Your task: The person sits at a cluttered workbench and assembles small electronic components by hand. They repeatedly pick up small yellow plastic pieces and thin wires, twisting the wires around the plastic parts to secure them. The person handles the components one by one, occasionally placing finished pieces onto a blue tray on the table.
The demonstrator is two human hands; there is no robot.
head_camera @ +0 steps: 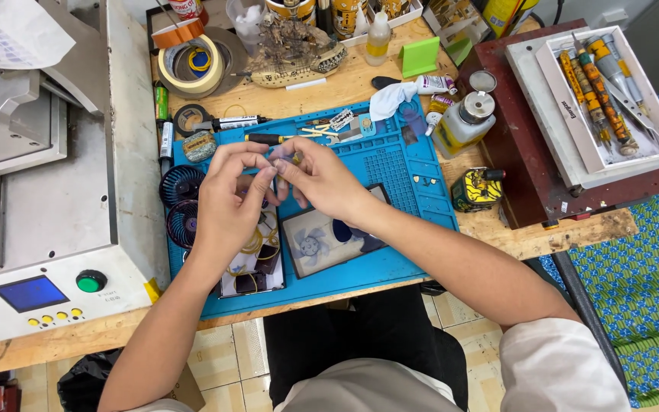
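Your left hand (230, 202) and right hand (318, 179) meet fingertip to fingertip, pinching a tiny, unclear part above the ridged blue rubber mat (413, 172) on rough plywood.

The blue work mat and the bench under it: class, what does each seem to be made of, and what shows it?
Blue work mat: probably silicone or soft rubber, matte, with moulded compartments and a ribbed patch. Bench: wood, likely plywood, pale and unpainted, with visible grain and worn, stained edges.
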